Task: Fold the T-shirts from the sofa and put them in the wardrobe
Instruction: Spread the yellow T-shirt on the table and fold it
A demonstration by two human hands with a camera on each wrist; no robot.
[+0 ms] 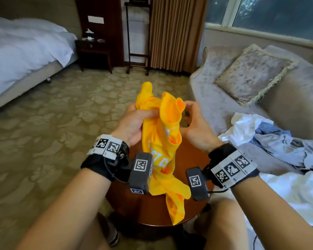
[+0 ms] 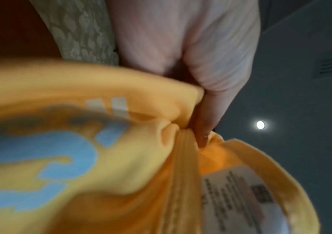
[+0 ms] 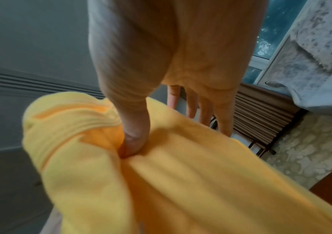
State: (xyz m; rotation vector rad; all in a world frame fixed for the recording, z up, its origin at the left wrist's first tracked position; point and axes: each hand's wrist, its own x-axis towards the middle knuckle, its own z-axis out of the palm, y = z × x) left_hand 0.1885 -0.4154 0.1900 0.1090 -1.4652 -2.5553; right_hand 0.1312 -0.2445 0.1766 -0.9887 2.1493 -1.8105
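Left hand [image 1: 134,121]: you've got it clenched round a bunch of the yellow T-shirt [image 1: 161,141], likely near the collar, since the label shows in your wrist view.
Right hand [image 1: 195,127]: thumb pinching the cloth, fingers loosely extended behind it.
T-shirt: crumpled, hanging between your hands above the round wooden table [image 1: 152,212].
Why: probably hunting for shoulders to shake it flat.
Sofa [image 1: 215,98]: more clothes [image 1: 271,134] waiting.

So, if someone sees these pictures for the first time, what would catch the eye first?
The bright yellow T-shirt, bunched up in mid-frame above a round wooden table, gripped by the left hand and pinched by the right hand. Next, the heap of white and blue clothes on the sofa at right.
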